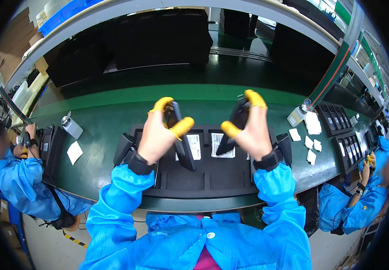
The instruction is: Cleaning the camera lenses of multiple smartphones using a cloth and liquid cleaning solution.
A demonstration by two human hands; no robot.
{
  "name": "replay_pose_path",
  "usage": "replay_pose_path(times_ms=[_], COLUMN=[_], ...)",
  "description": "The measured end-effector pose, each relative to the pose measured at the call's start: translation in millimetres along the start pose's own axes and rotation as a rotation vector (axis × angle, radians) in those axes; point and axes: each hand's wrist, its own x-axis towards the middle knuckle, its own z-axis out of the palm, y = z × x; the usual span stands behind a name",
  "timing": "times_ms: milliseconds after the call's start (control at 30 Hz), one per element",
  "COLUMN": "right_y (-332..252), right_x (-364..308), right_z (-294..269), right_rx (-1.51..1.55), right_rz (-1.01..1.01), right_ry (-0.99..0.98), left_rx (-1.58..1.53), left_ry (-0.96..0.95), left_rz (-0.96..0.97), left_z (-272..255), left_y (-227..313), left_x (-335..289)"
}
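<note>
A green table (97, 126) carries black trays (228, 182), bottles (72, 128) and white sheets (74, 152)

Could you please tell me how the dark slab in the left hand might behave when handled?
The dark slab is probably stiff: its long edge runs straight in the left hand. It seems fairly light, since one hand holds it tilted between thumb and finger. Being flat and thin, it probably would not roll.
</note>
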Motion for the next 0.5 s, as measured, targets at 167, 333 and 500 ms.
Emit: replay_pose_path(times_ms=[167,333,500], right_y=[-25,-19,-7], right_x=[-16,-23,-37], right_z=[16,21,30], right_rx=[-0.270,-0.442,-0.531], right_rz=[0.139,0.172,0.023], right_ry=[-0.453,-0.656,-0.571], left_rx=[0.631,0.867,1.013], left_ry=[-0.057,-0.227,-0.156], left_rz=[0.033,-0.032,0.102], left_z=[33,56,56], left_y=[21,9,-7], left_x=[-11,-23,-32])
